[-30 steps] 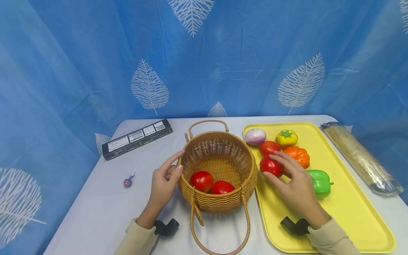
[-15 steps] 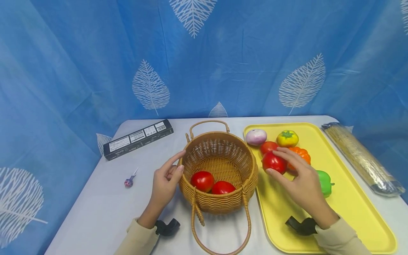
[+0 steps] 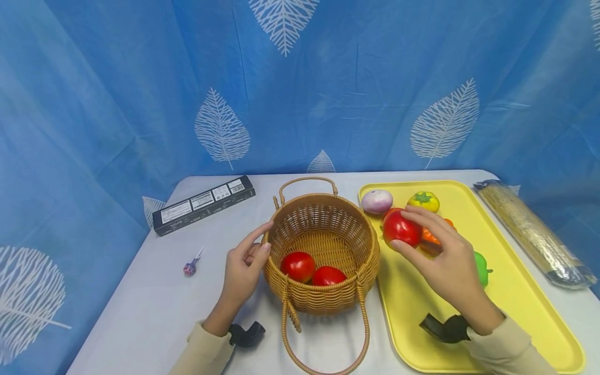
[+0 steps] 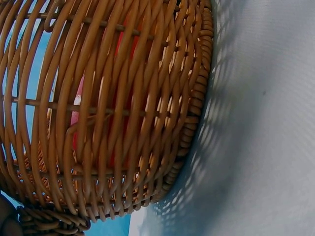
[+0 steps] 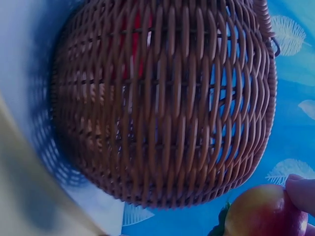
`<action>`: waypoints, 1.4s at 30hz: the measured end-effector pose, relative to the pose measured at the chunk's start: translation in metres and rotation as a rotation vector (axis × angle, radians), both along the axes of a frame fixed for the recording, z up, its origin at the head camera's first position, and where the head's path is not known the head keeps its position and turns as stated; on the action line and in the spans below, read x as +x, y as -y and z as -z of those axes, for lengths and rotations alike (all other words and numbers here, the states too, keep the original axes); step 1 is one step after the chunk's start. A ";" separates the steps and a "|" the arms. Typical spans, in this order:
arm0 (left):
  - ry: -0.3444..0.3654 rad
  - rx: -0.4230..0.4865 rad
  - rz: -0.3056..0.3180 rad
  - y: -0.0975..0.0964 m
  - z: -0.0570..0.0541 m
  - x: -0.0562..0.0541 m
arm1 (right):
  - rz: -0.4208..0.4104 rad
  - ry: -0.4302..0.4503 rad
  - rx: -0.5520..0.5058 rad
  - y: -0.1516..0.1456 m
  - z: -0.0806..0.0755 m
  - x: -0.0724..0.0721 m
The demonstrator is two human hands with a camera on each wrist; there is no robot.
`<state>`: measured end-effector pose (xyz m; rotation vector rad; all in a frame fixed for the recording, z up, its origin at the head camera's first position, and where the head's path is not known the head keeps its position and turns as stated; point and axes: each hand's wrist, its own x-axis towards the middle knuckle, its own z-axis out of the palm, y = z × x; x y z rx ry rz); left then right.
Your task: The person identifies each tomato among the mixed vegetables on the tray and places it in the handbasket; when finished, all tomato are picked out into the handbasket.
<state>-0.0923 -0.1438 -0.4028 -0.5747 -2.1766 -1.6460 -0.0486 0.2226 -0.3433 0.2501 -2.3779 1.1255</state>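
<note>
A red tomato (image 3: 402, 229) with a green leafy top is held between the thumb and fingers of my right hand (image 3: 445, 260), raised above the yellow tray (image 3: 511, 317). In the right wrist view the tomato (image 5: 263, 211) appears at the lower right, beside the basket wall. A round wicker basket (image 3: 323, 302) stands at the middle of the table with two red, tomato-like pieces (image 3: 297, 266) inside. My left hand (image 3: 244, 271) touches the basket's left rim with its index finger and thumb. Through the weave, the left wrist view shows some red.
On the tray lie a purple onion (image 3: 377, 201), a yellow fruit (image 3: 424, 200), an orange pumpkin and a green pepper (image 3: 482, 268), partly hidden. Bagged noodles (image 3: 534, 234) lie right of it. Leftward are a black box (image 3: 203, 205) and a lollipop (image 3: 190, 267). A basket handle (image 3: 365, 333) droops forward.
My right hand has lifted the red tomato from the tray, and the tomato now covers much of another red piece behind it. My left hand stays at the basket rim.
</note>
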 end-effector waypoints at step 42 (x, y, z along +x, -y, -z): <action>-0.033 0.022 0.012 -0.009 -0.029 0.013 | -0.278 -0.190 0.006 0.049 -0.007 -0.016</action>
